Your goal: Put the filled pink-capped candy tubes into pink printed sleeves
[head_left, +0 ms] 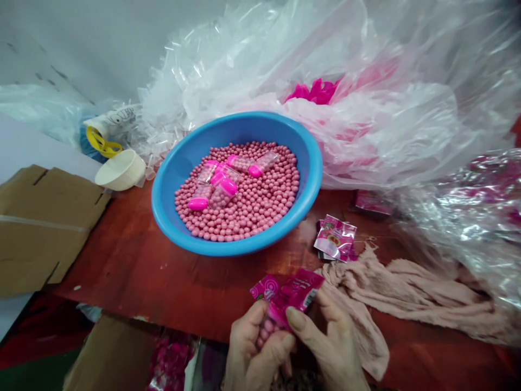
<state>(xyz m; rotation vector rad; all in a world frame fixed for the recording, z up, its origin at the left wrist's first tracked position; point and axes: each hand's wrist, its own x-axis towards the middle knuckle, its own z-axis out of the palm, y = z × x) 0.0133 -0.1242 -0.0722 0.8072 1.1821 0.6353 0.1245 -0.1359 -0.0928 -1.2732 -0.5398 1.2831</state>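
Observation:
My left hand (250, 347) is closed around a small clear container of pink balls (266, 330), and its lower end is hidden by the fingers. A shiny magenta printed packet (300, 288) lies over the container's top, gripped by my right hand (331, 339) with the thumb pressed on its near edge. Another bit of printed magenta wrapper (264, 287) shows just left of it; whether the two are joined I cannot tell. Beyond my hands stands a blue basin (236, 248) of loose pink balls (260, 203). Several clear containers with bright pink caps (223, 190) lie on the balls.
Flat magenta packets (336, 238) are stacked right of the basin, beside a crumpled beige cloth (407, 282). Clear plastic bags (386, 119) fill the back and right. At left are a white bowl (121, 169), yellow-handled scissors (97, 142) and folded cardboard (44, 228).

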